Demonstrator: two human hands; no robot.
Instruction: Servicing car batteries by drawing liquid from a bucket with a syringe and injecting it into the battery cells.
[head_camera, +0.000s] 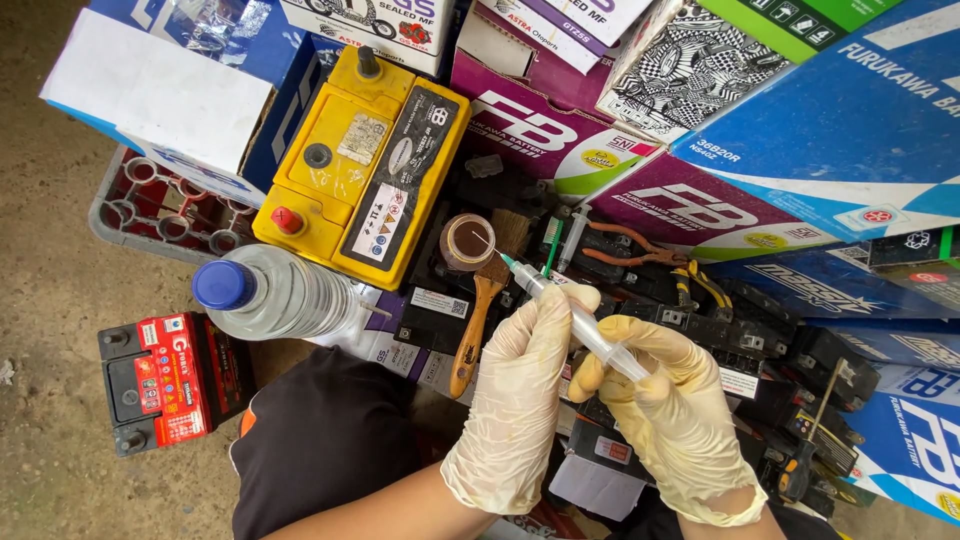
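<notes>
— While I stood by, both gloved hands were closed on one syringe (578, 322): the left hand (515, 400) pinched its barrel near the green-hubbed needle, and the right hand (675, 415) gripped the plunger end. The needle tip hung just above a small open jar (467, 241) of brown liquid.

— How far along did it look?

— Early, I'd judge. The barrel looked clear, and I couldn't tell whether any liquid was in it.

— And what lay about?

— One yellow battery (360, 165), one red battery (165, 380), one blue-capped bottle (275, 292), one wooden-handled brush (478, 315), one pair of pliers (640, 250), and a second syringe (572, 237) lying apart.
</notes>
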